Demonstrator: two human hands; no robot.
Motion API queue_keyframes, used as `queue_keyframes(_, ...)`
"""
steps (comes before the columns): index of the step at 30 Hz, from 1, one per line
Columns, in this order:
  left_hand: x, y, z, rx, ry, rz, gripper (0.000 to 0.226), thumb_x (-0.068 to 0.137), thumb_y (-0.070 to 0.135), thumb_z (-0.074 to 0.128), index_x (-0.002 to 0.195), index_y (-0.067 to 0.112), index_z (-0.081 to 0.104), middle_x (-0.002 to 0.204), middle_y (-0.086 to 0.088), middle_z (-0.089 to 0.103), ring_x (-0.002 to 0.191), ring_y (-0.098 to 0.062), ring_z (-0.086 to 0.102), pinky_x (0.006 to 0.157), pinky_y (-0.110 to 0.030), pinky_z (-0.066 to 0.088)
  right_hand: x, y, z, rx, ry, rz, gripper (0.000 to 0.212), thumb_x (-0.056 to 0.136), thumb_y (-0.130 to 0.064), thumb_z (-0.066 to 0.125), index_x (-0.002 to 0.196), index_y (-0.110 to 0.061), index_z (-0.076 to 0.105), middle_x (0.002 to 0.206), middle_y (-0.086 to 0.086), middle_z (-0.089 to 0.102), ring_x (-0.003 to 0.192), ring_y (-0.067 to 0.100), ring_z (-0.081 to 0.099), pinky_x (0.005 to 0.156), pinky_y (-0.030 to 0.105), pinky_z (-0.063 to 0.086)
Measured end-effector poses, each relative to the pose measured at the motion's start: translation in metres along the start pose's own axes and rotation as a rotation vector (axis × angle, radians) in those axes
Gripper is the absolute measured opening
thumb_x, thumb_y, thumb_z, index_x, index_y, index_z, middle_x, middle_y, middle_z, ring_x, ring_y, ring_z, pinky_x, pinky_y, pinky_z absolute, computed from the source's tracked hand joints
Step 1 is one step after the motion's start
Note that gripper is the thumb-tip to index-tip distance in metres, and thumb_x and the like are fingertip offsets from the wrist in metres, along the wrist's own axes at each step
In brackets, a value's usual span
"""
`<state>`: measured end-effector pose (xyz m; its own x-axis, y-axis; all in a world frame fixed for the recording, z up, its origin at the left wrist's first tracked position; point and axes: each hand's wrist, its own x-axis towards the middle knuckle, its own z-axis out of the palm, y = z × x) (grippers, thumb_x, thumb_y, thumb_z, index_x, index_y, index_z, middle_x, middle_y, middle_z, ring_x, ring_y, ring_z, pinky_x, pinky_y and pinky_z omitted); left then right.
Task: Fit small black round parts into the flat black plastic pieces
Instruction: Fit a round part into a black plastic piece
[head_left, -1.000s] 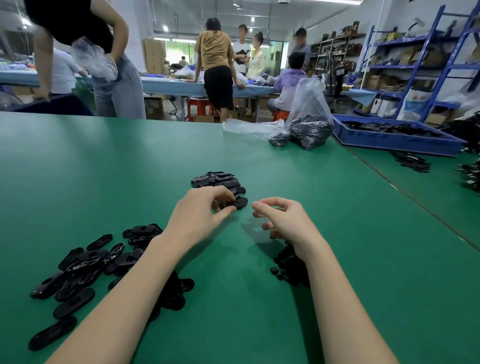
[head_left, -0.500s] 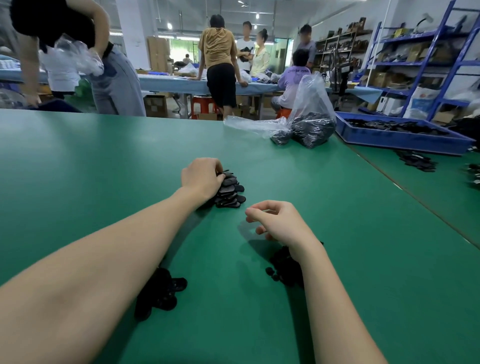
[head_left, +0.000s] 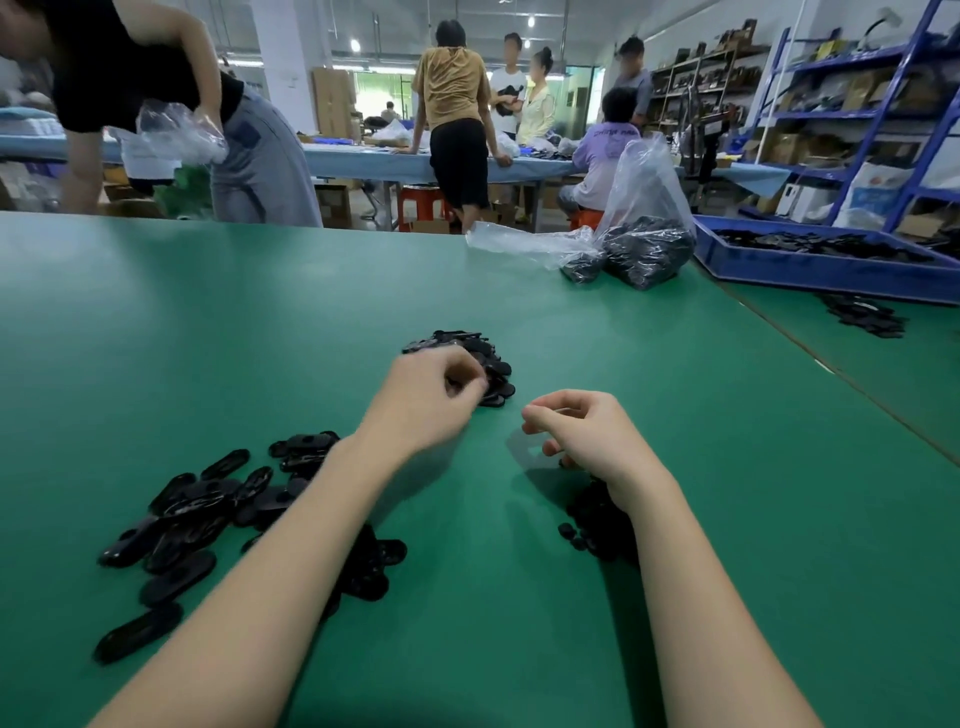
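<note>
My left hand (head_left: 428, 402) hovers at the near edge of a small pile of flat black plastic pieces (head_left: 488, 364). Its fingers are loosely curled and blurred, and I see nothing in them. My right hand (head_left: 582, 436) is beside it, thumb and forefinger pinched together and the other fingers curled, with a dark small part showing under them. A heap of small black round parts (head_left: 589, 525) lies under my right wrist. More flat black pieces (head_left: 192, 514) are scattered at the near left, partly hidden by my left forearm.
Clear plastic bags of black parts (head_left: 644, 249) stand at the far right of the green table (head_left: 234, 322). A blue tray (head_left: 810, 267) with black pieces sits beyond the seam, and more pieces (head_left: 865, 317) lie near it. People stand at a far table.
My left hand reached out to the far pile with a flat piece, left it there and has drawn back toward me. My right hand has stayed in place.
</note>
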<state>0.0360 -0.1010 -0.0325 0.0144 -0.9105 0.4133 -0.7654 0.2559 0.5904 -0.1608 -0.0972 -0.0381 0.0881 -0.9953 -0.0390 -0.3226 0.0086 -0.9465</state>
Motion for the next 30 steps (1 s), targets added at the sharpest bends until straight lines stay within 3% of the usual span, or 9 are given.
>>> queue_keyframes(3,-0.016,0.007,0.006,0.04,-0.22,0.033,0.008,0.091,0.031,0.063,0.09,0.037,0.069,0.087,0.025,0.064,0.084,0.001,0.062,0.084,-0.026,0.052,0.0,0.0,0.0,-0.035,0.026,-0.027,0.006,0.091,-0.024,0.071,0.088,-0.019,0.073,0.084,-0.005,0.079,0.049,0.0,0.055,0.049,0.013,0.044)
queue_keyframes(5,-0.016,0.008,0.003,0.06,-0.281,0.027,0.011,0.093,0.03,0.061,0.095,0.037,0.07,0.094,0.022,0.066,0.091,-0.007,0.063,0.089,-0.031,0.053,0.0,0.0,0.001,-0.077,0.026,-0.043,0.007,0.09,-0.024,0.071,0.086,-0.02,0.073,0.083,-0.005,0.079,0.05,0.0,0.055,0.05,0.013,0.044)
queue_keyframes(9,-0.014,-0.002,-0.014,0.036,-0.217,-0.038,0.022,0.096,0.02,0.055,0.095,0.032,0.073,0.1,0.011,0.072,0.084,-0.011,0.064,0.084,-0.023,0.049,0.0,-0.003,0.008,-0.233,0.013,-0.073,0.006,0.088,-0.027,0.071,0.086,-0.022,0.075,0.082,-0.005,0.078,0.065,0.006,0.064,0.063,0.021,0.048)
queue_keyframes(11,-0.013,-0.011,-0.024,-0.006,-0.188,-0.093,0.023,0.098,0.022,0.053,0.094,0.03,0.075,0.098,0.009,0.074,0.085,-0.012,0.065,0.078,-0.02,0.047,0.001,-0.005,0.014,-0.325,0.0,-0.103,0.006,0.088,-0.027,0.071,0.087,-0.023,0.075,0.083,-0.005,0.077,0.068,0.006,0.064,0.065,0.014,0.048)
queue_keyframes(13,-0.011,-0.019,-0.032,-0.079,-0.171,-0.16,0.026,0.101,0.032,0.051,0.092,0.029,0.075,0.094,0.012,0.075,0.088,-0.01,0.066,0.082,-0.019,0.046,0.0,-0.007,0.023,-0.438,-0.037,-0.151,0.005,0.088,-0.028,0.071,0.086,-0.025,0.075,0.081,-0.01,0.074,0.071,0.003,0.063,0.062,0.008,0.044)
queue_keyframes(17,-0.007,-0.025,-0.042,-0.255,-0.127,-0.286,0.048,0.105,0.049,0.038,0.09,0.023,0.076,0.09,0.006,0.077,0.09,-0.014,0.068,0.094,-0.027,0.047,-0.001,-0.011,0.049,-0.655,-0.152,-0.285,0.01,0.089,-0.026,0.068,0.086,-0.035,0.07,0.091,-0.015,0.071,0.075,0.002,0.06,0.082,0.023,0.05)
queue_keyframes(20,-0.008,-0.027,-0.046,-0.283,-0.115,-0.328,0.057,0.106,0.052,0.03,0.091,0.021,0.076,0.089,0.004,0.078,0.091,-0.018,0.07,0.096,-0.031,0.046,0.002,-0.016,0.071,-0.695,-0.256,-0.368,0.019,0.09,-0.025,0.067,0.101,-0.04,0.072,0.101,-0.011,0.067,0.073,0.002,0.052,0.086,0.027,0.05)
queue_keyframes(25,-0.009,-0.029,-0.048,-0.312,-0.111,-0.337,0.059,0.107,0.049,0.029,0.09,0.018,0.076,0.09,0.003,0.078,0.093,-0.024,0.071,0.098,-0.035,0.049,0.003,-0.021,0.105,-0.794,-0.327,-0.519,0.037,0.095,-0.037,0.066,0.131,-0.044,0.064,0.13,0.001,0.055,0.122,0.019,0.047,0.106,0.035,0.043)
queue_keyframes(30,-0.01,-0.028,-0.049,-0.319,-0.118,-0.322,0.055,0.106,0.048,0.032,0.091,0.018,0.076,0.089,0.002,0.078,0.092,-0.022,0.071,0.097,-0.032,0.049,0.006,-0.019,0.096,-0.762,-0.18,-0.497,0.014,0.092,-0.039,0.071,0.103,-0.035,0.077,0.111,-0.006,0.069,0.106,0.017,0.058,0.086,0.03,0.048)
